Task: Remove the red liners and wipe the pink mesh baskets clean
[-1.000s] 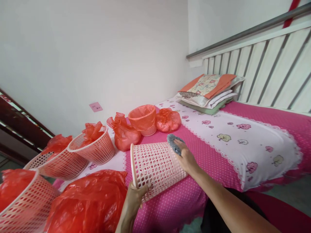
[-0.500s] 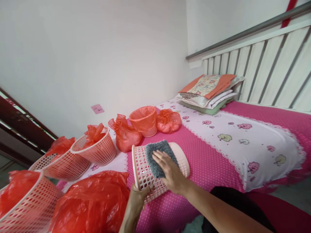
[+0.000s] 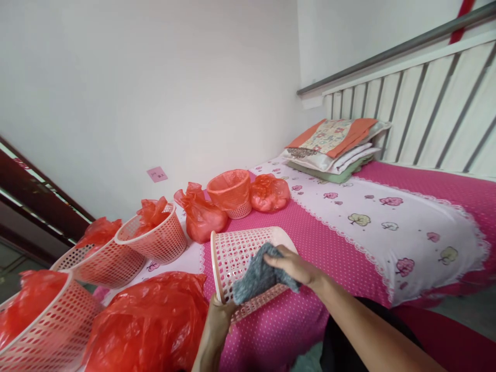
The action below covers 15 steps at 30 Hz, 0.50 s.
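A pale pink plastic wastebasket [image 3: 236, 247] with a lattice of holes lies on its side on the bed, its rim facing left and its solid base facing right. My left hand [image 3: 220, 318] grips the rim at the near lower side; part of its fingers is hidden by the cloth. In my right hand [image 3: 289, 263] a fluffy grey-blue cleaning cloth [image 3: 258, 276] is pinched and bunched up, draping over the near side of the wastebasket. Close by on the left lies a large red plastic bag [image 3: 151, 320].
Several similar baskets with red bags stand to the left, one basket [image 3: 165, 240] among them. Behind are a tied red bag [image 3: 203, 217], a red-lined basket [image 3: 232, 194] and another red bag [image 3: 270, 192]. Folded bedding [image 3: 337, 147] sits by the white headboard [image 3: 411, 103].
The cloth was spread flat under my right palm on the wastebasket; now it is gathered in my fingers and sits lower, nearer me. My left hand keeps its hold on the rim.
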Each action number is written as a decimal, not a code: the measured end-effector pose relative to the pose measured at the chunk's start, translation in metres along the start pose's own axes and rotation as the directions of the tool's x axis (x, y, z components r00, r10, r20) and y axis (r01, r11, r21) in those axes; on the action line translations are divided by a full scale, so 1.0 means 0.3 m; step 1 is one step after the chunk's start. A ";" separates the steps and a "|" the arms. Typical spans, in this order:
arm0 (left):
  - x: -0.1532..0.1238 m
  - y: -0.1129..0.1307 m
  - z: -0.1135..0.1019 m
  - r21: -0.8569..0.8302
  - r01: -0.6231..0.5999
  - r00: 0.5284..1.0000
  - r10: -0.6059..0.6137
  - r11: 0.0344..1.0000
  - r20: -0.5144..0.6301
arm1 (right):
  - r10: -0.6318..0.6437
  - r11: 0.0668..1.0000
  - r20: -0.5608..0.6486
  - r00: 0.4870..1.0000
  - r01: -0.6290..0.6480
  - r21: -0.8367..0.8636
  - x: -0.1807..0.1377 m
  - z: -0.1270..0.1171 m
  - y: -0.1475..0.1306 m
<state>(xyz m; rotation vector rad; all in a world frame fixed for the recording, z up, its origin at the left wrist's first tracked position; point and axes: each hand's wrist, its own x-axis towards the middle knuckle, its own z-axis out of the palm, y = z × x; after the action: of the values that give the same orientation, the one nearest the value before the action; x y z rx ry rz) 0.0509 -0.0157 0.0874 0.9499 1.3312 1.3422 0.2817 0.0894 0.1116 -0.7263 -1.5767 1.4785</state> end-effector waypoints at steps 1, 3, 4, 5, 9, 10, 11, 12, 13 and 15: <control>0.006 -0.004 -0.009 0.008 0.019 1.000 -0.019 1.000 0.001 | 0.060 0.988 -0.071 0.996 -0.049 0.147 0.019 -0.042 0.018; 0.019 -0.019 -0.024 0.003 0.045 0.999 -0.044 0.999 -0.022 | 0.186 0.893 -0.254 0.949 -0.056 0.446 0.060 -0.121 0.047; 0.025 -0.029 -0.029 -0.004 0.046 0.998 -0.046 0.999 -0.037 | 0.252 0.830 -0.367 0.895 -0.004 0.558 0.079 -0.158 0.058; 0.029 -0.039 -0.032 -0.012 0.040 0.998 -0.041 0.999 -0.047 | 0.315 0.772 -0.483 0.817 0.074 0.631 0.096 -0.193 0.066; 0.025 -0.048 -0.023 -0.033 0.011 0.999 -0.012 0.999 -0.047 | 0.425 0.682 -0.754 0.501 0.370 0.631 0.128 -0.306 0.096; 0.019 -0.038 -0.021 -0.040 0.006 0.999 -0.008 0.999 -0.054 | 0.417 0.684 -0.778 0.470 0.401 0.609 0.130 -0.325 0.106; 0.013 -0.022 -0.021 -0.055 0.004 0.998 -0.008 0.998 -0.068 | 0.402 0.691 -0.793 0.457 0.417 0.591 0.131 -0.341 0.118; 0.006 -0.002 -0.026 -0.081 0.004 0.996 -0.011 0.997 -0.087 | 0.386 0.700 -0.803 0.454 0.423 0.575 0.131 -0.353 0.130; 0.000 0.022 -0.036 -0.117 0.005 0.994 -0.018 0.993 -0.106 | 0.373 0.709 -0.810 0.453 0.423 0.564 0.131 -0.362 0.141; -0.009 0.074 -0.071 -0.209 0.006 0.988 -0.038 0.978 -0.147 | 0.361 0.724 -0.813 0.457 0.412 0.553 0.134 -0.370 0.156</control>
<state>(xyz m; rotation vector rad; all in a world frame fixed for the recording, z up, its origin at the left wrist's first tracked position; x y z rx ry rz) 0.0282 -0.0212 0.1077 0.7009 1.2789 1.5275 0.3526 0.1856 0.0682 -0.7904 -0.1126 1.1482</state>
